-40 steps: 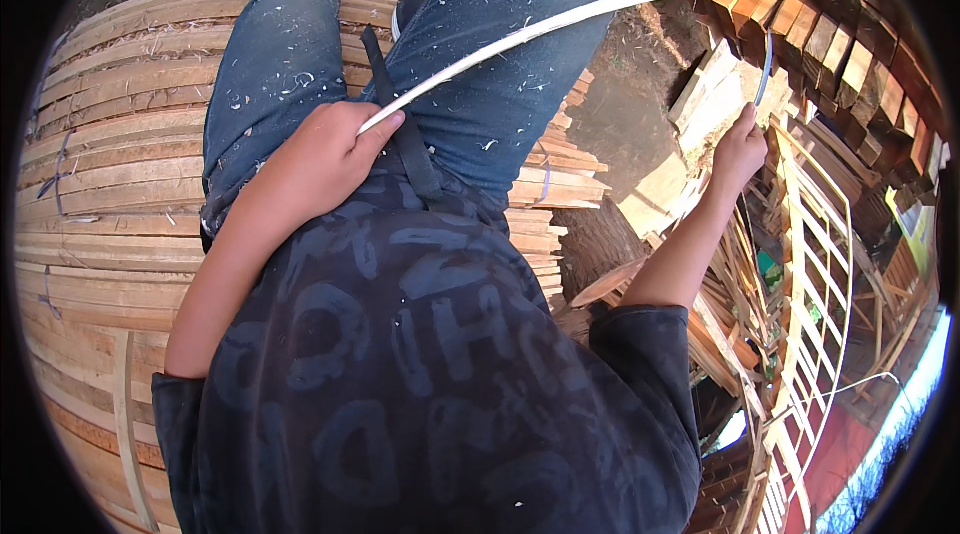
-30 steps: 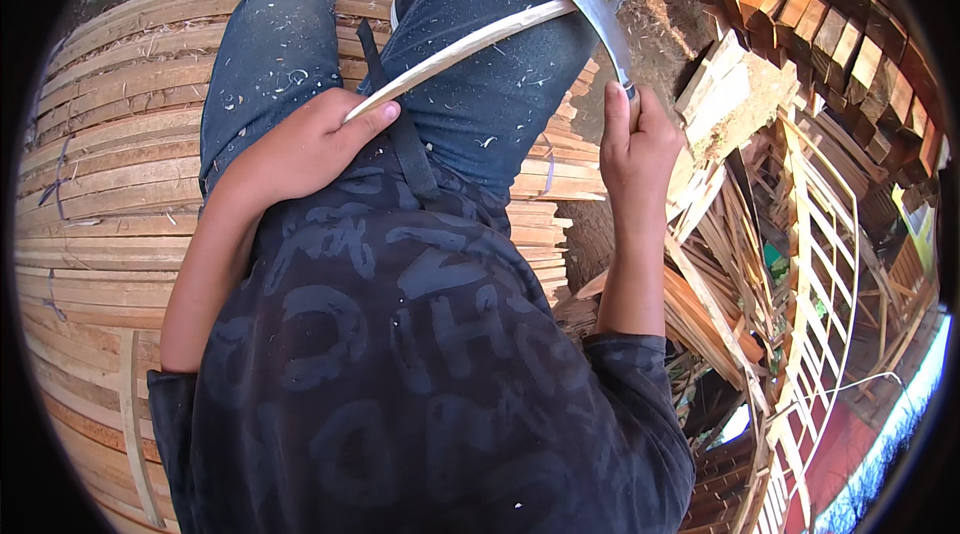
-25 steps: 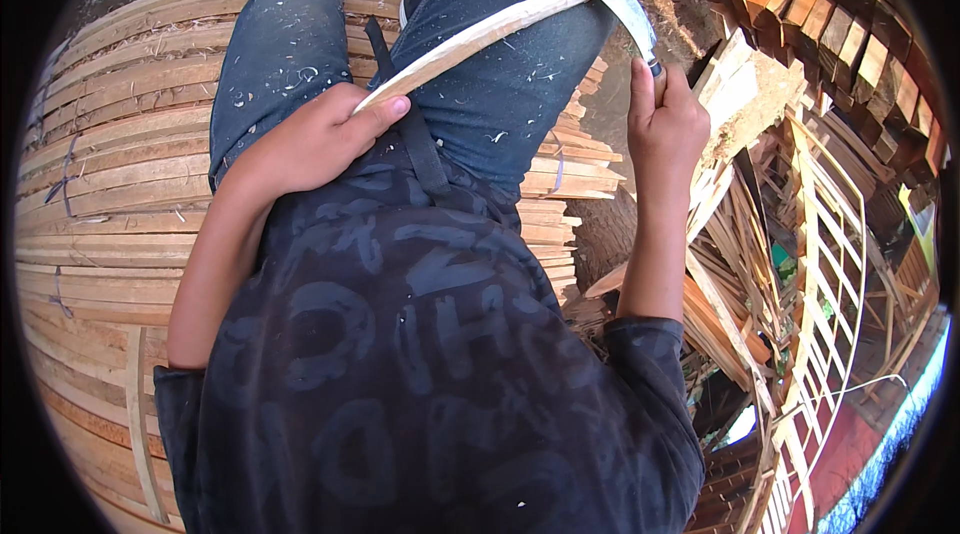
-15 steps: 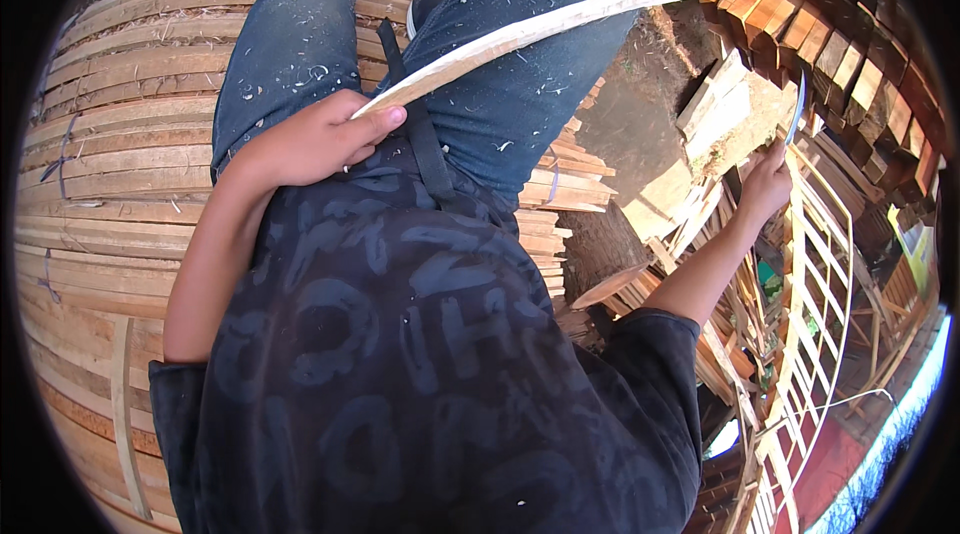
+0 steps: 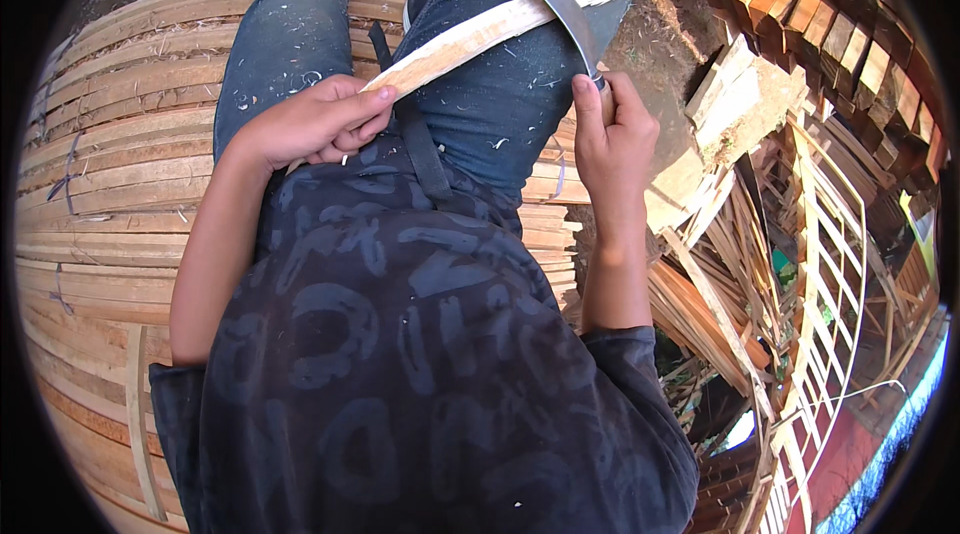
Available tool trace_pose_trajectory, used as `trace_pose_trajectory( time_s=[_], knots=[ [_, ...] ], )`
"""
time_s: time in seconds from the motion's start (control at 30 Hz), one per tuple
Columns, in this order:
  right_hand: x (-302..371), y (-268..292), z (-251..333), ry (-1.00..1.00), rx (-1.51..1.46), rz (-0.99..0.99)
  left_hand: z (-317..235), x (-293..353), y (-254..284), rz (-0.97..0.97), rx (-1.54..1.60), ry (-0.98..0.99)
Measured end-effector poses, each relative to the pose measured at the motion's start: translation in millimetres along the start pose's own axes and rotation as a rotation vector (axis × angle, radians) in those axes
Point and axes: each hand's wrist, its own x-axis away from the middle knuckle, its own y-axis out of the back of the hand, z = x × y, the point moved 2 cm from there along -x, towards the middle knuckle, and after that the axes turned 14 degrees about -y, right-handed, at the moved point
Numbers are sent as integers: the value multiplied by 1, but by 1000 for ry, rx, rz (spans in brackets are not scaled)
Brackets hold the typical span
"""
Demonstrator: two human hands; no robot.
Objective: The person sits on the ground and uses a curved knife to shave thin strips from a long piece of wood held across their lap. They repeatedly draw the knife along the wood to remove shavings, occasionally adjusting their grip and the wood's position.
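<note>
My left hand is closed around the near end of a long pale wooden strip, at my lap. The strip slants up to the right across my thighs, looking curved in this view, and its far end reaches past my right knee. In my right hand I grip the handle of a sickle with a curved metal blade. The blade crosses over the strip near its middle, its tip pointing up and left. Whether the edge touches the wood, I cannot tell. Small shavings cling to my jeans.
Bundled wooden slats lie under and beside me on the left. At the upper right, cut lumber is stacked high. A pale wooden block stands below it, near loose sticks and a slatted wooden frame.
My right hand has swung in from the far right, bringing the sickle over the strip. My left hand keeps its hold, and the strip has shifted slightly.
</note>
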Motion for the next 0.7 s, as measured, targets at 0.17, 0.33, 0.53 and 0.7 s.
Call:
trace_pose_trajectory(
  time_s=[0.17, 0.33, 0.53, 0.7],
  knots=[
    [-2, 2, -12, -35, -4, 7, -4, 1, 0, -100, -39, -60],
    [4, 2, -17, -17, -10, -45, -13, 4, -11, -316, -339, -229],
    [4, 6, -27, -42, -68, -138, -11, 8, -11, -360, -448, -311],
    [-5, 17, -39, -88, -134, -246, -11, 8, -12, -297, -449, -267]
  ],
)
